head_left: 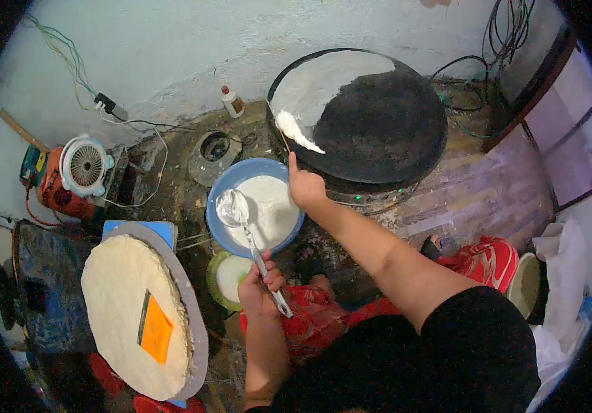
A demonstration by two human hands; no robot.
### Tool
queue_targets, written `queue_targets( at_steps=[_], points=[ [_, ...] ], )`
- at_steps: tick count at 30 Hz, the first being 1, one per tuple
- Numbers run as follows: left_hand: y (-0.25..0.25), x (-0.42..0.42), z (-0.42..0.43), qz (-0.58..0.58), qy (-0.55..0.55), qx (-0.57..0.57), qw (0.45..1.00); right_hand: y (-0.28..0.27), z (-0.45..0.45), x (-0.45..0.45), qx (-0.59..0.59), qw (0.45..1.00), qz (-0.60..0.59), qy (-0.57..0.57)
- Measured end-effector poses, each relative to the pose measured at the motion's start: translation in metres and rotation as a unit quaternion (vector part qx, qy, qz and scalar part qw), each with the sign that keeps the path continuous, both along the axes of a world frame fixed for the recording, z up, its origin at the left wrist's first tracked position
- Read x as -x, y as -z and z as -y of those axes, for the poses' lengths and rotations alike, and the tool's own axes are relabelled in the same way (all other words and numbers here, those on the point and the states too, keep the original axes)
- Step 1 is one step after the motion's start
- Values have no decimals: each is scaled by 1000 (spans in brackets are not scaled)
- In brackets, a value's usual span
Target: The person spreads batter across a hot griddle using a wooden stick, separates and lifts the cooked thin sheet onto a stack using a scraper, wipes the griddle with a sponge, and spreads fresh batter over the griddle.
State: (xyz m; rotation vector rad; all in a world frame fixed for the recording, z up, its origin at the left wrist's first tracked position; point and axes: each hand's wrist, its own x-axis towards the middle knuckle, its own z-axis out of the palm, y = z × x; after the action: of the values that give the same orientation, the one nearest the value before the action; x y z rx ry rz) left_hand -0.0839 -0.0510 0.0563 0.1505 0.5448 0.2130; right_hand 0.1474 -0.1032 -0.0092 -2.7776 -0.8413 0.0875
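My left hand [260,288] is closed around the handle of a metal ladle [238,208] coated with white batter. Its bowl is above the blue basin [214,221], which contains white batter [274,210]. My right hand [307,187] is at the near left edge of a large round black griddle [385,127]. It grips a thin wooden spreader [283,139], whose far end is beside a thick white streak of batter [296,132]. A thin pale layer [316,79] covers the griddle's left and upper part; the rest is dark.
At left, a stack of flat round pancakes [123,303] carries an orange scraper [155,334]. A green bowl [221,303] of white liquid is below the basin. Near the wall are a bottle [232,102], a small fan [85,166] and cables [509,34].
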Motion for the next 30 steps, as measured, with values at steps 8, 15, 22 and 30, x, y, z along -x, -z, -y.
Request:
queue_targets(
  at_steps=[8,15,22,30],
  points=[
    [3,3,-3,27,-22,-6,999,-13,43,55,-86,996,0,28],
    [4,10,-4,12,-23,43,999,8,33,40,-114,992,17,57],
    [1,9,-5,12,-18,-10,1000,3,21,62,-108,992,-25,58],
    [0,12,-8,8,-8,7,1000,-31,69,93,-118,972,-137,150]
  ],
)
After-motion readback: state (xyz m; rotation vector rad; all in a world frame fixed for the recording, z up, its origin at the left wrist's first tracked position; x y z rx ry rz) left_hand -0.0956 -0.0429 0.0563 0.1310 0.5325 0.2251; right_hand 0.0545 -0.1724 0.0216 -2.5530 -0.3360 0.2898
